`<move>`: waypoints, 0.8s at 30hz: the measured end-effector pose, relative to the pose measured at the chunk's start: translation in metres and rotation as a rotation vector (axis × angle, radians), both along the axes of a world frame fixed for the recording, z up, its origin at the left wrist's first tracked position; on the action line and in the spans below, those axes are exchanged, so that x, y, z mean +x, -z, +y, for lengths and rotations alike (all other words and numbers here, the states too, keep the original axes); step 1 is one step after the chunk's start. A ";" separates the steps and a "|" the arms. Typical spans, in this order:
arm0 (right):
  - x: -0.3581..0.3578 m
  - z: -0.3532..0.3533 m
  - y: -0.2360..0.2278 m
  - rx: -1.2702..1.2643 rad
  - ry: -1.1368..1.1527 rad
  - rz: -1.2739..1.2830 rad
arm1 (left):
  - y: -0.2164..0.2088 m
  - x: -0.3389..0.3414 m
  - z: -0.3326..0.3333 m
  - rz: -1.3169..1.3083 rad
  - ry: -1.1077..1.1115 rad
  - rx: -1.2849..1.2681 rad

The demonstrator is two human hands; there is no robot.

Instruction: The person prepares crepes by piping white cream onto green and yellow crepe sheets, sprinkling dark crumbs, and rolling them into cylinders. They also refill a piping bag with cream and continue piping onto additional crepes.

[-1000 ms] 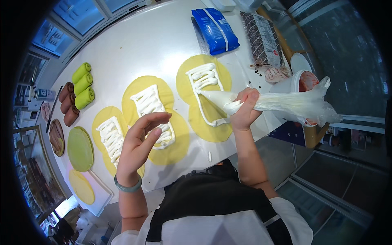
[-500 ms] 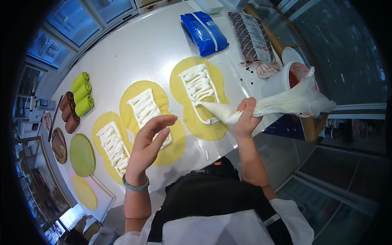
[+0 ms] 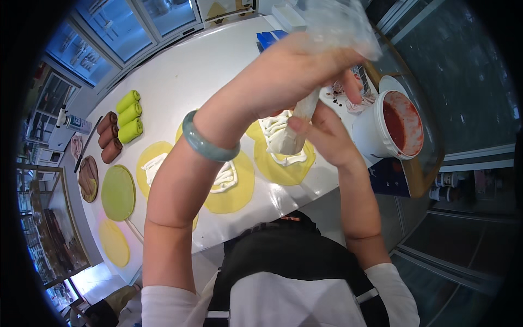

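With both hands I hold a clear piping bag (image 3: 308, 109) of white cream, upright over the rightmost yellow crepe pair (image 3: 278, 173). My left hand (image 3: 294, 70) is closed around its upper part, and loose plastic flares above it. Lower down, my right hand (image 3: 331, 133) grips the bag near the cream-filled end. Zigzag piped cream (image 3: 275, 126) lies on that crepe pair, partly hidden by the bag. Two more yellow crepe pairs, the middle one (image 3: 239, 200) and the left one (image 3: 158, 147), carry white cream too; my left arm covers much of them.
Green rolls (image 3: 129, 114) and brown rolls (image 3: 109, 133) lie at the table's left, above a green crepe stack (image 3: 118, 192), a brown crepe stack (image 3: 88, 180) and a yellow crepe (image 3: 114, 243). A white bucket (image 3: 370, 131) with red residue stands right. A blue packet (image 3: 268, 39) lies behind my left hand.
My left hand has risen from over the middle crepe and taken the bag's upper part. The bag has swung from lying sideways to upright, its loose end now at the top.
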State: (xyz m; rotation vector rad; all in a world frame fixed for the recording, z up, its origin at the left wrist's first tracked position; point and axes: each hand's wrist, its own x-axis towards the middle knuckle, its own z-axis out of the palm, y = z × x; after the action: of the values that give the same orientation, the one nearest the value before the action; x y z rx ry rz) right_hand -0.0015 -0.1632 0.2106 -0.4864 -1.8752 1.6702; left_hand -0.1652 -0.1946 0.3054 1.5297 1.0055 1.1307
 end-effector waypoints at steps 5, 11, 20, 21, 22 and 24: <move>0.004 0.010 0.052 0.173 0.197 0.097 | -0.014 0.020 0.004 0.181 0.011 0.015; 0.017 0.026 0.109 -0.011 0.675 0.141 | 0.034 -0.001 -0.018 0.261 -0.128 0.181; 0.015 0.025 0.144 0.239 0.909 0.131 | 0.099 -0.043 -0.103 -0.030 -0.451 -0.097; 0.017 0.023 0.147 0.259 0.882 0.127 | 0.104 -0.044 -0.110 -0.037 -0.473 -0.117; 0.020 0.020 0.148 0.279 0.854 0.123 | 0.108 -0.043 -0.115 -0.044 -0.495 -0.137; 0.011 -0.001 0.153 0.314 0.737 0.168 | 0.116 -0.042 -0.127 -0.060 -0.516 -0.164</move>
State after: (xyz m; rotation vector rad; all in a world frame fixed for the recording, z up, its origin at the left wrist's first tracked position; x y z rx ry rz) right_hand 0.0093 -0.1638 0.0576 -0.7593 -1.5252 0.8869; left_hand -0.2074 -0.3220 0.1893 1.1255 1.4622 1.3937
